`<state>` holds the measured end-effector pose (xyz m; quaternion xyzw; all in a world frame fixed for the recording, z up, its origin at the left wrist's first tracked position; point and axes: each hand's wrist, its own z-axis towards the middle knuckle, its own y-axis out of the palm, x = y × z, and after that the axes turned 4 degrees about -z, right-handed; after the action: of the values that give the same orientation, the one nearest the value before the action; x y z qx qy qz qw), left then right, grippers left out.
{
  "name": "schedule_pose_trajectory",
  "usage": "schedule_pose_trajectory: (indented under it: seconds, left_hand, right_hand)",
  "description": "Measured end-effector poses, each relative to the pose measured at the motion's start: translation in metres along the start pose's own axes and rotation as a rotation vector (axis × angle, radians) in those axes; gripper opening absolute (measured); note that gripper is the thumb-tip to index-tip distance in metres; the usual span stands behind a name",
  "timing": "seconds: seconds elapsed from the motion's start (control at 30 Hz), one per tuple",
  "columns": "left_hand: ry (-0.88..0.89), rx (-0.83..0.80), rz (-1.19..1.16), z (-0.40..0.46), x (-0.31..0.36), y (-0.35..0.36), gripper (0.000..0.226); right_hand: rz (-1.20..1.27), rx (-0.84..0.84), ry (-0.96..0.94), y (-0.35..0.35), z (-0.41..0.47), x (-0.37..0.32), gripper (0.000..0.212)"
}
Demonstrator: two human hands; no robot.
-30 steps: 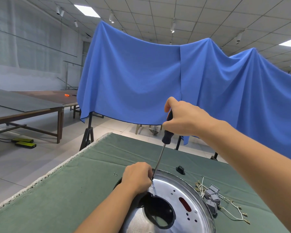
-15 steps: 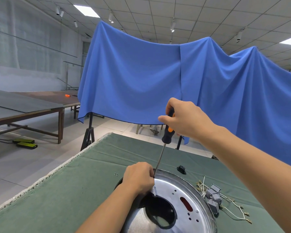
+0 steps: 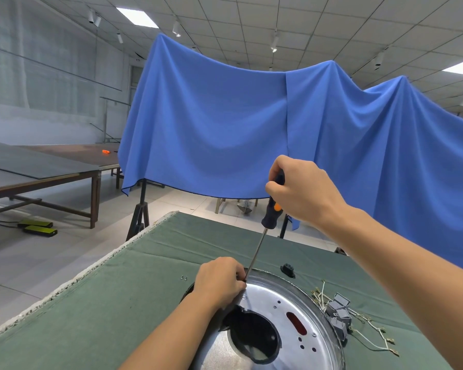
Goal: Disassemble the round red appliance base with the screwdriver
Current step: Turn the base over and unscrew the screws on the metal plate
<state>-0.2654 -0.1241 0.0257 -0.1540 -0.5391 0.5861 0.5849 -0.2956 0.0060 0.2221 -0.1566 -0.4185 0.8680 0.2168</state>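
The round appliance base (image 3: 284, 313) lies on the green cloth at the bottom centre, its shiny metal plate up, with a dark round opening and a red slot. My right hand (image 3: 302, 190) grips the black and orange handle of the screwdriver (image 3: 269, 217), held steeply. Its shaft runs down to the plate's far left rim. My left hand (image 3: 219, 283) rests on that rim with its fingers curled around the shaft's tip; the tip itself is hidden behind them.
The table (image 3: 118, 303) under the green cloth ends at a frayed left edge. A small black part (image 3: 288, 269) lies beyond the base, grey connectors with white wires (image 3: 340, 316) to its right, two tiny screws (image 3: 183, 277) to its left. A blue sheet (image 3: 225, 124) hangs behind.
My right hand has turned on the screwdriver handle, and more of the orange band now shows below the fingers. The left hand and the base have stayed in place.
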Motion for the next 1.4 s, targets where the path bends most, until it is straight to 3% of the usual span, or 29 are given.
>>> schedule_pose_trajectory:
  seconds: [0.4,0.6,0.83,1.0,1.13,1.27,1.4]
  left_hand:
    - [0.069,0.007,0.043,-0.004,0.005,-0.001,0.014]
    - [0.065,0.002,0.051,-0.005,0.008,-0.003,0.014]
    - [-0.095,-0.004,-0.071,-0.005,0.015,-0.005,0.011]
    - [-0.204,0.126,-0.19,0.0,0.019,-0.007,0.011]
    - [-0.312,0.238,-0.115,0.005,0.015,-0.006,0.025]
    - [-0.462,0.219,-0.024,0.011,0.012,-0.016,0.034]
    - [-0.563,0.183,-0.262,0.01,-0.009,-0.037,0.024]
  right_hand:
    - [-0.015,0.046,-0.004,0.0,0.005,0.003,0.01]
    - [0.02,0.312,0.022,-0.01,0.001,0.007,0.011]
    - [0.065,0.507,-0.005,-0.001,-0.016,0.012,0.011]
    - [0.156,0.66,0.005,0.01,-0.027,0.027,0.01]
    - [0.271,0.685,0.059,0.023,-0.037,0.041,0.012]
    - [0.344,0.691,0.091,0.037,-0.049,0.047,0.017]
    - [0.558,0.628,0.248,0.057,-0.061,0.051,0.023]
